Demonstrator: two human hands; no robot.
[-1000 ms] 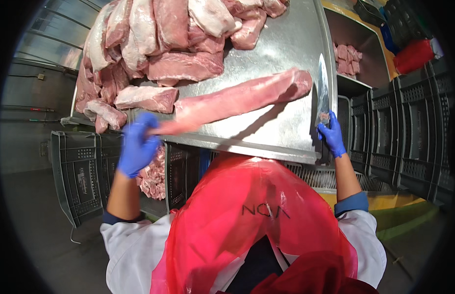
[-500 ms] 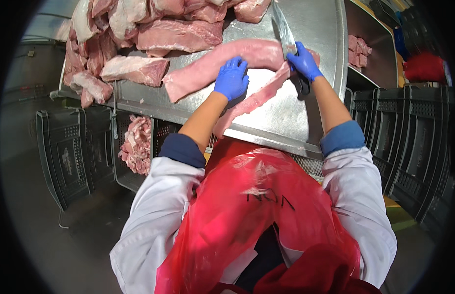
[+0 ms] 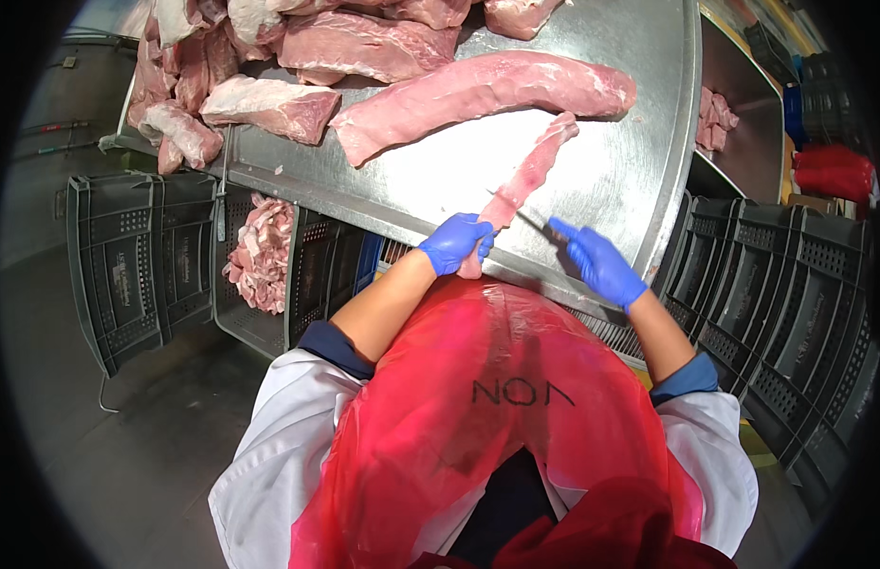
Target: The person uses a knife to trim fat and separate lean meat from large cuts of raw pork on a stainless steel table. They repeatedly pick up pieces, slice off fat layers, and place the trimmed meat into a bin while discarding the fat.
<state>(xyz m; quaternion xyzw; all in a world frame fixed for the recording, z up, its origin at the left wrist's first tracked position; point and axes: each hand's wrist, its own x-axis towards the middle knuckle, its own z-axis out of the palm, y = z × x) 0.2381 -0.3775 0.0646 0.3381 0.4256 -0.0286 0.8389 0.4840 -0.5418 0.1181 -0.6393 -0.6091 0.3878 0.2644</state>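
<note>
My left hand (image 3: 454, 244), in a blue glove, is closed around the lower end of a thin strip of raw meat (image 3: 533, 173) at the table's front edge. The strip slants up and to the right across the metal. In my right hand (image 3: 603, 266), also gloved, is a knife (image 3: 532, 222), seen almost edge-on, its blade reaching left to the strip; much of the handle is hidden. Whether the blade touches the meat I cannot tell. Beyond the strip lies a long, trimmed-looking loin (image 3: 487, 87), apart from both hands.
Large cuts of meat (image 3: 364, 45) are heaped at the table's (image 3: 649, 142) back left. Below its left side stands a dark crate of meat scraps (image 3: 262, 254). A metal bin (image 3: 755, 104) with meat pieces is at the right. Dark crates (image 3: 772, 284) line the right side.
My left hand has left the loin and taken hold of the strip near the front edge. My right hand has brought the knife down towards me. The strip now lies apart from the loin.
</note>
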